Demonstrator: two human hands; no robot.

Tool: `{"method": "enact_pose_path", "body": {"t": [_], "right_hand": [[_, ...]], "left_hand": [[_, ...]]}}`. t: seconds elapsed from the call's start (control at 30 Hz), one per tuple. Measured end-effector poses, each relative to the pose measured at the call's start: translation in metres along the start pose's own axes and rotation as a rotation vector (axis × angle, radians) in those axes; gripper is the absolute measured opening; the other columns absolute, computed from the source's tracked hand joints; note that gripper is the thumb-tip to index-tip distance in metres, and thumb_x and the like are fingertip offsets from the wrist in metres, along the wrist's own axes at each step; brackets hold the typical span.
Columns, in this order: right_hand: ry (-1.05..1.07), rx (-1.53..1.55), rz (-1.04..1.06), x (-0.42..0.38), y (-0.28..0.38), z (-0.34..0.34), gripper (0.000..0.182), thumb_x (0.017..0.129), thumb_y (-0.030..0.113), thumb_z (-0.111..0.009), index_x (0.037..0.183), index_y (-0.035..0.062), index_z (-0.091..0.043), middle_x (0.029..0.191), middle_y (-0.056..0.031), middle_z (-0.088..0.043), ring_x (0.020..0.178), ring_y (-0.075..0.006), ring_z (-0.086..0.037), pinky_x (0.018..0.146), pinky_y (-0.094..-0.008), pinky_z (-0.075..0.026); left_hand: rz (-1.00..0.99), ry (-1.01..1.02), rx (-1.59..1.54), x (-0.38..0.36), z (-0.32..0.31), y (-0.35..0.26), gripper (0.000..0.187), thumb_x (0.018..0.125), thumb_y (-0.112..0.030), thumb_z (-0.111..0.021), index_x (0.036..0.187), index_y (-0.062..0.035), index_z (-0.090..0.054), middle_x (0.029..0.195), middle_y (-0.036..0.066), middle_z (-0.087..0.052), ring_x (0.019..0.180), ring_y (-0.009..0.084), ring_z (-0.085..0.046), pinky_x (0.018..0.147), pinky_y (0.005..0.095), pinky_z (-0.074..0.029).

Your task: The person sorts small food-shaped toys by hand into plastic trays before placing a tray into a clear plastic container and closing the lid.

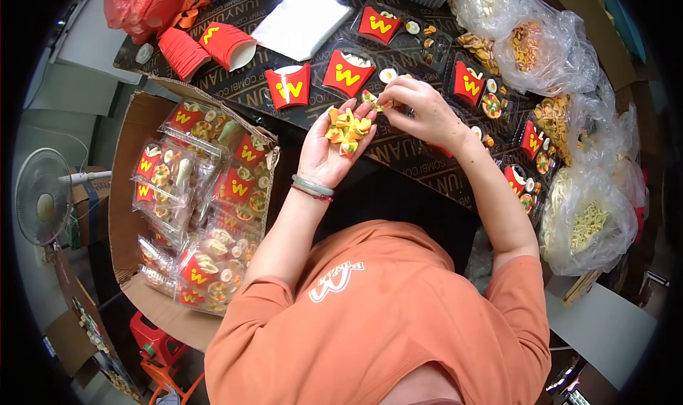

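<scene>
My left hand is palm up and cupped around a small pile of yellow toy pizza slices with red and green spots. Just beyond its fingertips, my right hand pinches one similar toy slice, partly covered by the fingers. Behind the hands lies a red fries box with a yellow mark, in a clear tray beside a toy fried egg. Another red fries box is to its left.
An open cardboard box at left holds several packed toy sets. Plastic bags of small parts line the right side. Flat red boxes and clear film sheets lie at the back. A fan stands far left.
</scene>
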State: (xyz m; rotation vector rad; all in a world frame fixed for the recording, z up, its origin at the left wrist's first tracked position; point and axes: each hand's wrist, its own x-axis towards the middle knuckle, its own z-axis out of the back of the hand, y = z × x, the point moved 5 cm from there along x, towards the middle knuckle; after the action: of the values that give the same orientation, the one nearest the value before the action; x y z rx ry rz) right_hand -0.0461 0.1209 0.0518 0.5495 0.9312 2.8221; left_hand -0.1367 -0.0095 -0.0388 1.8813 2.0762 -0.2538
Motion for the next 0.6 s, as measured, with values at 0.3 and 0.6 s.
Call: {"method": "enact_pose_path", "body": {"t": [0.3,0.6], "right_hand": [[0.019,0.733,-0.509,-0.011,-0.020,-0.028,0.020,0.096,0.016,-0.059,0.106,-0.0016,-0.061,0.095,-0.0030,-0.064,0.083,-0.0076,-0.059,0.074,-0.0225,-0.049],[0.040,0.342,-0.456,0.011,-0.049,-0.007,0.018,0.095,0.012,-0.057,0.108,0.0002,-0.061,0.096,-0.0020,-0.064,0.085,-0.0072,-0.057,0.075,-0.0233,-0.049]], "left_hand": [[0.033,0.063,-0.044,0.004,0.003,0.003,0.044,0.104,-0.030,-0.031,0.132,-0.0011,-0.047,0.136,0.017,-0.051,0.126,0.0317,-0.050,0.107,0.0491,-0.040],[-0.014,-0.046,-0.015,0.004,0.009,-0.003,0.045,0.104,-0.033,-0.031,0.133,-0.0015,-0.046,0.137,0.019,-0.050,0.130,0.0352,-0.045,0.106,0.0485,-0.041]]}}
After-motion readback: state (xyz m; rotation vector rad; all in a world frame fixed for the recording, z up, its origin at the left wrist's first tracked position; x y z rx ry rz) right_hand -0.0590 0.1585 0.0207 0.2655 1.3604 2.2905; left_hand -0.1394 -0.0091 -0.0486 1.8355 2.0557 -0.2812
